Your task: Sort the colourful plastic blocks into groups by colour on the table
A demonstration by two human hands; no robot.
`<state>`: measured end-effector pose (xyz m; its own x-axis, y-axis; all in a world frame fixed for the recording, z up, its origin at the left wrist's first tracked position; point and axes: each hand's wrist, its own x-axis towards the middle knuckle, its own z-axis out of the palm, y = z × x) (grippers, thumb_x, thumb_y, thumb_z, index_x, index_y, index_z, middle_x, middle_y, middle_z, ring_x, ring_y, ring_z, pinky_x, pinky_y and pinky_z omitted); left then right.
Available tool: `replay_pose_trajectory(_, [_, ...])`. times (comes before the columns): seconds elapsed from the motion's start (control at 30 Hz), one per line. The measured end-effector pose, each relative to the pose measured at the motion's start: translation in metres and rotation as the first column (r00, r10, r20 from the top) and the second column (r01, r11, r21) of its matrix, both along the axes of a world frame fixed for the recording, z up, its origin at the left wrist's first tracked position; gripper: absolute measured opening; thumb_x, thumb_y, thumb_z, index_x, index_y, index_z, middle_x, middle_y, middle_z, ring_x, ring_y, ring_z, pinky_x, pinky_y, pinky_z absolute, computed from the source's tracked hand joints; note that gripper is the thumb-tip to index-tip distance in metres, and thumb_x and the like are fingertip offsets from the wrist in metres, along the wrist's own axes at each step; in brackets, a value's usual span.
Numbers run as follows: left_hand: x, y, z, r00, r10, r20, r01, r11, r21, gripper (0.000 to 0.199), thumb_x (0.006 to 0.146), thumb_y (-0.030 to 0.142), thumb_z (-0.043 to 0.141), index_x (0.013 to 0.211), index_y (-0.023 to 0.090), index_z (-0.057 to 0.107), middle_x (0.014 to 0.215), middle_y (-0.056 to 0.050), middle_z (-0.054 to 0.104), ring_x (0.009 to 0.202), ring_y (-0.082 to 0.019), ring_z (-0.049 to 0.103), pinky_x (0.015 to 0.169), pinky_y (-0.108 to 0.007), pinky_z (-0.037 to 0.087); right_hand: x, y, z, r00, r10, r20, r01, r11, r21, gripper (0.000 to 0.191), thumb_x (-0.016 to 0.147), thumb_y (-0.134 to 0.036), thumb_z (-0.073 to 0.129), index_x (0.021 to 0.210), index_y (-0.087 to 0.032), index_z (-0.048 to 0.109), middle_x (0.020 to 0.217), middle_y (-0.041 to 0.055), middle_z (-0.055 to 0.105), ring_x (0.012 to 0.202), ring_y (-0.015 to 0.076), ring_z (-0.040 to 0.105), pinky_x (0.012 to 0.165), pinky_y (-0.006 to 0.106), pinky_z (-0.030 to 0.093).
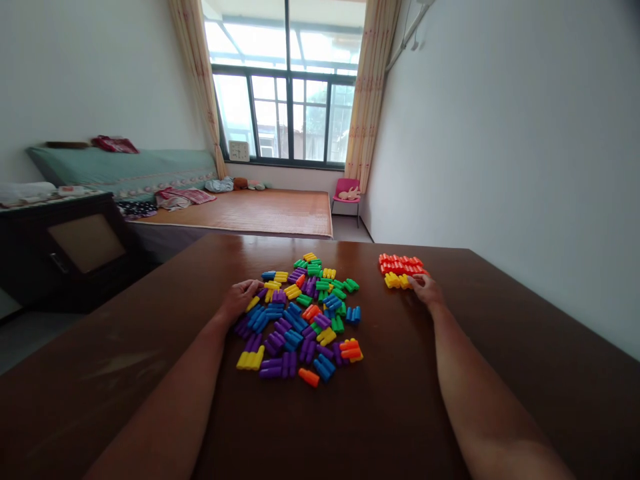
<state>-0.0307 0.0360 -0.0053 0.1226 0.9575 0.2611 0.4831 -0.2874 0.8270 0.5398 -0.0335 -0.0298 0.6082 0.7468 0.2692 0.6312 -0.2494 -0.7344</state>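
Observation:
A loose pile of plastic building blocks [295,317], shaped like joined tubes in purple, blue, green, yellow and orange, lies in the middle of the table. At its left edge is my left hand [243,298], fingers closed together beside a yellow block [273,285]; whatever is between the fingertips is hidden. My right hand [427,290] pinches the right end of a short row of yellow blocks [395,281]. Directly behind that row, orange-red blocks [401,264] lie lined up in two rows, side by side.
The brown table [330,433] carries everything. Beyond it stand a bed [265,207] with a mat, a pink chair [347,190] holding a soft toy, and a dark cabinet [65,247] at left. A white wall [490,147] rises on the right.

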Motion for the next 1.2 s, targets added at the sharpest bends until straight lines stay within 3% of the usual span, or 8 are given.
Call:
replay_pose_trajectory(0.23, [0.004,-0.004,-0.001,0.999,-0.025,-0.031,0.026,0.998,0.053,0.054,0.081,0.062,0.049,0.090,0.016,0.076,0.084,-0.005,0.075,0.081,-0.023,0.065,0.068,-0.027,0.048,-0.024,-0.003,0.027,0.973,-0.101,0.209,0.079,0.991,0.111,0.052,0.079,-0.062,0.050,0.092,-0.014,0.068,0.096,0.0154,0.068,0.078,0.0246,0.062,0.078,0.041,0.048])
replay_pose_trajectory(0.33, [0.006,-0.005,0.001,0.995,-0.058,-0.084,0.064,0.996,0.070,0.050,0.081,0.059,0.051,0.085,0.016,0.076,0.078,-0.003,0.073,0.075,-0.021,0.064,0.065,-0.025,0.045,-0.075,-0.002,0.054,0.942,0.064,0.329,-0.145,0.963,0.226,0.046,0.086,-0.053,0.046,0.100,-0.015,0.067,0.101,0.0140,0.068,0.078,0.0215,0.061,0.079,0.038,0.048])
replay_pose_trajectory(0.5, [0.008,-0.008,0.006,0.992,-0.086,-0.096,0.092,0.994,0.064,0.050,0.081,0.058,0.049,0.075,0.016,0.075,0.069,-0.002,0.070,0.067,-0.018,0.060,0.062,-0.026,0.042,-0.219,-0.002,0.077,0.645,0.645,0.410,-0.718,0.695,0.037,0.027,0.089,-0.038,0.052,0.103,-0.020,0.066,0.099,0.0071,0.070,0.082,0.0180,0.063,0.077,0.031,0.049])
replay_pose_trajectory(0.57, [0.009,-0.007,0.003,0.996,-0.074,-0.038,0.077,0.995,0.057,0.052,0.082,0.058,0.048,0.073,0.015,0.075,0.070,-0.004,0.070,0.067,-0.018,0.061,0.062,-0.026,0.042,-0.267,0.006,0.081,0.483,0.730,0.483,-0.807,0.586,-0.080,0.022,0.089,-0.029,0.054,0.105,-0.021,0.067,0.102,0.0068,0.070,0.093,0.0194,0.063,0.085,0.032,0.048])
replay_pose_trajectory(0.63, [0.009,-0.004,-0.002,0.998,-0.038,0.053,0.036,0.998,0.044,0.053,0.082,0.059,0.047,0.072,0.015,0.074,0.071,-0.006,0.070,0.067,-0.018,0.061,0.062,-0.026,0.043,-0.296,0.023,0.085,0.425,0.737,0.526,-0.799,0.579,-0.166,0.023,0.089,-0.022,0.053,0.107,-0.021,0.067,0.106,0.0075,0.071,0.102,0.0207,0.061,0.089,0.033,0.046])
replay_pose_trajectory(0.8, [0.009,0.005,-0.015,0.966,0.061,0.251,-0.061,0.998,-0.008,0.054,0.081,0.062,0.048,0.078,0.014,0.072,0.070,-0.007,0.069,0.065,-0.018,0.062,0.058,-0.026,0.045,-0.326,0.076,0.094,0.490,0.734,0.470,-0.670,0.662,-0.336,0.024,0.089,-0.022,0.055,0.108,-0.020,0.069,0.104,0.0077,0.073,0.094,0.0197,0.066,0.083,0.029,0.048])
replay_pose_trajectory(1.0, [0.010,0.006,-0.015,0.953,0.019,0.301,-0.016,1.000,-0.010,0.054,0.080,0.064,0.050,0.077,0.014,0.071,0.073,-0.008,0.070,0.071,-0.020,0.064,0.062,-0.029,0.048,-0.365,0.086,0.073,0.257,0.873,0.414,-0.824,0.422,-0.378,0.019,0.081,-0.029,0.067,0.098,-0.023,0.074,0.103,0.0056,0.072,0.092,0.0198,0.065,0.081,0.028,0.048])
replay_pose_trajectory(1.2, [0.010,0.001,-0.010,0.949,0.023,0.314,-0.008,0.999,-0.047,0.056,0.078,0.066,0.052,0.079,0.013,0.071,0.075,-0.008,0.070,0.073,-0.020,0.064,0.064,-0.029,0.049,-0.343,0.078,0.081,0.479,0.834,0.274,-0.815,0.539,-0.214,0.019,0.085,-0.032,0.057,0.084,-0.016,0.069,0.077,0.0048,0.070,0.070,0.0157,0.062,0.065,0.026,0.047])
